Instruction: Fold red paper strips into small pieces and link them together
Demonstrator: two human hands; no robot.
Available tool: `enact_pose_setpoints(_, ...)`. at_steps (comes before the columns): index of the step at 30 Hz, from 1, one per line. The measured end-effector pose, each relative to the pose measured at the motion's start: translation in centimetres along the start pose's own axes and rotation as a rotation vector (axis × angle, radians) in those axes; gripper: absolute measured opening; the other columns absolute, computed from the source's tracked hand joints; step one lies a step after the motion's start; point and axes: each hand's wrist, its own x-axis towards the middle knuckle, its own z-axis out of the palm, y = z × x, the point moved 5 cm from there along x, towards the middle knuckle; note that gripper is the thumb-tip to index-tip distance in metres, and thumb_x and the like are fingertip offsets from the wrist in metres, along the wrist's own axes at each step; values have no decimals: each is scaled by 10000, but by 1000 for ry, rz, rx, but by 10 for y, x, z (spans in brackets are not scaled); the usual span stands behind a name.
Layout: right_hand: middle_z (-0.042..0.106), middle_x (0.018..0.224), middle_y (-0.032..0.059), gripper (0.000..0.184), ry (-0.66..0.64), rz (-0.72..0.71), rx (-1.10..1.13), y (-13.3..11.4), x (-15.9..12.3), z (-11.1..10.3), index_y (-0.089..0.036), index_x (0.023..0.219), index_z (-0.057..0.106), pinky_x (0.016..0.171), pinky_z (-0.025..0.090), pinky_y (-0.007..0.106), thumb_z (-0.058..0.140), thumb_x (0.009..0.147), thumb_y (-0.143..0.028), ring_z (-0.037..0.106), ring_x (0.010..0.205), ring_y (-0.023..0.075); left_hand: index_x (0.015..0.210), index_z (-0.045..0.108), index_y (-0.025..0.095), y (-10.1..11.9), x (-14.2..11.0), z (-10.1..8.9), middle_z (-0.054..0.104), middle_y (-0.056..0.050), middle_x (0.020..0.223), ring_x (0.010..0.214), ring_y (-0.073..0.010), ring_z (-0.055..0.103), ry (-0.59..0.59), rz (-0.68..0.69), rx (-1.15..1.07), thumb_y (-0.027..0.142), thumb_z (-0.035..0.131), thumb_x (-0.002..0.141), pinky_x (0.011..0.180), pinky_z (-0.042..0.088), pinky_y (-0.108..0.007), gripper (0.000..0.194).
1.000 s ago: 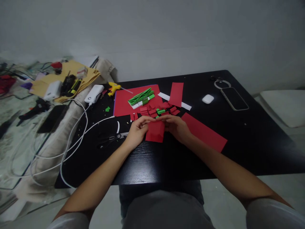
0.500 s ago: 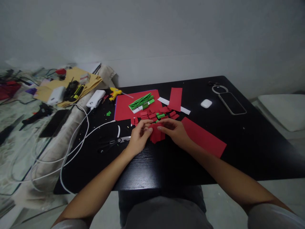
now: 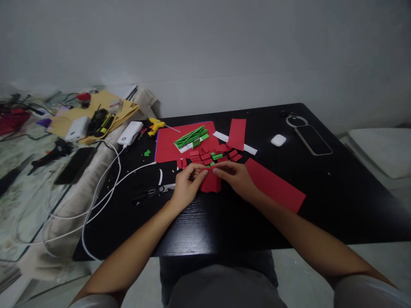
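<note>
Between my two hands is a piece of red paper (image 3: 211, 182), its lower edge hanging toward me over the black table. My left hand (image 3: 189, 182) pinches its upper left edge with thumb and fingers. On the other side, my right hand (image 3: 236, 177) pinches the upper right edge, the two thumbs close together. Just beyond my fingers lie several small folded red paper pieces (image 3: 205, 159) and a few green ones (image 3: 217, 156). Behind them a pleated green paper strip (image 3: 192, 136) rests on a large red sheet (image 3: 181, 127).
Scissors (image 3: 154, 191) lie left of my left hand, with a white cable (image 3: 117, 188) beyond. A yellow glue gun (image 3: 156, 126) and a white power bank (image 3: 130, 132) stand farther back. To the right are a red sheet (image 3: 276, 184), an earbud case (image 3: 278, 140) and a phone (image 3: 313, 140).
My thumbs have come closer together along the red paper's top edge. The paper has shifted slightly left and now looks flatter and smoother. Other things on the table stay put.
</note>
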Motion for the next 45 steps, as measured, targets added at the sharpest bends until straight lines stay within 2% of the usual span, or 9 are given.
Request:
enact_pose_setpoints(10, 785, 878, 26, 185, 46, -68, -84, -2, 0, -3, -232, 865, 781, 829, 576, 378, 790, 748, -375, 719, 847, 213, 981, 717, 173, -4, 0, -1, 748, -52, 877, 784, -164, 688, 9, -32, -24, 374, 718, 851, 712, 535, -268, 239)
enact_pose_setpoints(21, 782, 867, 20, 144, 45, -112, -104, -6, -1, -2, -237, 866, 781, 798, 568, 351, 771, 776, -348, 718, 834, 205, 969, 721, 172, -5, 1, -1, 744, -38, 846, 744, -136, 669, 16, -60, -57, 357, 751, 822, 687, 523, -244, 238)
enact_pose_setpoints(28, 778, 870, 23, 149, 43, -148, -159, -6, -4, 0, -237, 881, 776, 801, 562, 353, 762, 793, -357, 714, 833, 207, 974, 721, 171, 1, 0, 1, 742, -46, 862, 776, -150, 671, 1, -60, -63, 394, 696, 864, 682, 523, -252, 250)
enact_pose_setpoints(34, 777, 866, 23, 143, 46, -146, -177, -6, -5, 1, -240, 883, 773, 788, 558, 350, 754, 798, -354, 710, 825, 206, 926, 741, 182, 2, 0, -1, 747, -32, 821, 683, -137, 638, 33, -26, 9, 374, 709, 855, 624, 496, -243, 207)
enact_pose_setpoints(45, 768, 837, 16, 153, 16, -120, -121, -7, -6, 5, -233, 855, 764, 763, 557, 332, 775, 775, -363, 704, 801, 197, 929, 747, 192, 6, -2, 0, 760, -40, 858, 721, -150, 664, 27, 43, 88, 349, 694, 874, 658, 510, -257, 175)
